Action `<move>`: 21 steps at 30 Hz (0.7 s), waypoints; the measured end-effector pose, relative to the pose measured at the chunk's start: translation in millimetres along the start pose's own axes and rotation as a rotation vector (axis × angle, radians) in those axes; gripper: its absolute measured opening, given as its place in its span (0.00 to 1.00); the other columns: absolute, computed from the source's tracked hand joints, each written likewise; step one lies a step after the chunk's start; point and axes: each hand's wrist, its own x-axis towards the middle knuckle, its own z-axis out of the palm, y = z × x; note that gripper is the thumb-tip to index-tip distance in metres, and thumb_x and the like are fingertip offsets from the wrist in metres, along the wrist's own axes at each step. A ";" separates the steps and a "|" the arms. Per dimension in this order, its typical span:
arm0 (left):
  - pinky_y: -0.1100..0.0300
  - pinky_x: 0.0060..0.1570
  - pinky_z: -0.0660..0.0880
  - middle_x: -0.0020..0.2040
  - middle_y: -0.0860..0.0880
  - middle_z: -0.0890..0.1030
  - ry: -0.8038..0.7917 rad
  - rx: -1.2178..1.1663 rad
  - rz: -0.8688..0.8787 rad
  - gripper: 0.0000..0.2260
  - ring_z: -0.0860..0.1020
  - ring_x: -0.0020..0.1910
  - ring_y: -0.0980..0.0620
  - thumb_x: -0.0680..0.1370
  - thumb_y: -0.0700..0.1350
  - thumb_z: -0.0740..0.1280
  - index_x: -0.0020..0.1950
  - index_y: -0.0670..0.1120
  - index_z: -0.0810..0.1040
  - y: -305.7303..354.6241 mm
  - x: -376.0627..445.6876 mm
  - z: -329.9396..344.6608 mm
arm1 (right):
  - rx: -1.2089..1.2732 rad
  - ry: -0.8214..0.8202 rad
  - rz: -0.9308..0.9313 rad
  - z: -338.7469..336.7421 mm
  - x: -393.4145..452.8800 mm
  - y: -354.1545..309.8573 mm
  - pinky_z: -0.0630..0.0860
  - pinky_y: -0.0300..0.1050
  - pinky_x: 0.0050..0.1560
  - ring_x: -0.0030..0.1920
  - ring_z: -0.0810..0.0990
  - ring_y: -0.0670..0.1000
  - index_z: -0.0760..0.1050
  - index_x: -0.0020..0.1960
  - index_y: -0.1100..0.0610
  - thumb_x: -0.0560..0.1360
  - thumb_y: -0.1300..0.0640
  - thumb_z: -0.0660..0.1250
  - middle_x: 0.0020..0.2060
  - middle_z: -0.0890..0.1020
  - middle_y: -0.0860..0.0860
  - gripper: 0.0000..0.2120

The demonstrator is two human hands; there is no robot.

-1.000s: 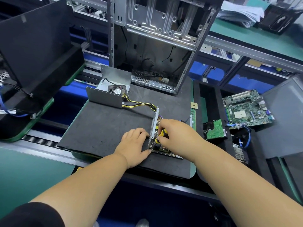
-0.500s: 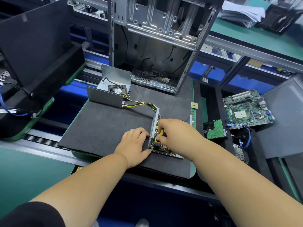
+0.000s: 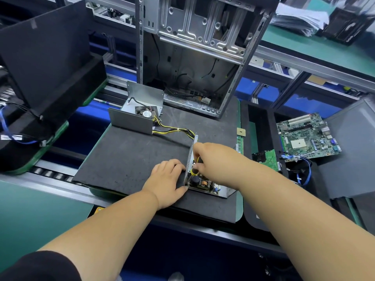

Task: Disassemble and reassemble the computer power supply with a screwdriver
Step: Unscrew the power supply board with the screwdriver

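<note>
PSU base: open power supply tray (image 3: 211, 187) w/ circuit board, near-centre of black foam mat (image 3: 129, 159), perforated side wall standing upright on its left edge.
PSU cover: separate metal shell w/ fan (image 3: 140, 116), far-left on mat, tied to the base by a yellow/black wire bundle (image 3: 172, 130).
L hand: left hand (image 3: 166, 179) outside the perforated wall, fingers curled vs the wall, thumb at its near corner; bracing it.
R hand: right hand (image 3: 215, 161) grasping a yellow-handled screwdriver (image 3: 195, 169), tip pointing down inside the tray next to the wall.
Screw: hidden by the hand; prob. a board or wall screw, can't confirm.
Risk 1: tip slips off the screw head, gouges board parts just beside it; cause = steep angle, blocked view.
Risk 2: loose screw drops among components.
Risk 3: wire bundle tugs the cover if the base shifts.
Surface: foam mat on a conveyor-style bench w/ rollers at left, green edging.
Room: empty PC case (image 3: 203, 57) far-centre; motherboard (image 3: 306, 136) and green board (image 3: 267, 160) at right.
</note>
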 end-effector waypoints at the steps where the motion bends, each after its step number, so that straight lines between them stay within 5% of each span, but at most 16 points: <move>1: 0.56 0.66 0.62 0.63 0.57 0.66 -0.002 -0.002 -0.001 0.24 0.66 0.62 0.53 0.74 0.62 0.61 0.67 0.54 0.67 -0.2 -0.1 0.2 | -0.022 -0.007 -0.005 -0.9 0.6 0.4 0.71 0.49 0.42 0.45 0.75 0.55 0.66 0.49 0.53 0.80 0.52 0.62 0.47 0.78 0.52 0.07; 14: 0.56 0.65 0.62 0.64 0.56 0.66 0.011 0.008 -0.003 0.24 0.66 0.62 0.52 0.74 0.62 0.62 0.67 0.53 0.67 0.7 -1.0 -0.1 | -0.350 0.086 0.088 9.1 8.0 -2.1 0.57 0.43 0.27 0.28 0.63 0.51 0.65 0.46 0.54 0.83 0.49 0.53 0.30 0.65 0.48 0.11; 18: 0.56 0.66 0.60 0.64 0.56 0.65 -0.003 0.012 -0.007 0.25 0.65 0.63 0.52 0.75 0.62 0.61 0.68 0.53 0.66 1.6 -0.7 -1.1 | -0.192 0.082 0.028 10.9 1.6 -2.0 0.62 0.47 0.33 0.37 0.69 0.55 0.64 0.55 0.55 0.81 0.45 0.58 0.38 0.69 0.48 0.13; 21: 0.55 0.67 0.60 0.64 0.56 0.65 -0.003 0.004 -0.010 0.24 0.65 0.63 0.52 0.75 0.62 0.61 0.68 0.53 0.66 1.8 -0.4 -1.2 | -0.039 0.011 -0.030 6.6 1.3 -0.2 0.71 0.51 0.42 0.44 0.73 0.56 0.63 0.51 0.54 0.78 0.55 0.64 0.49 0.75 0.52 0.09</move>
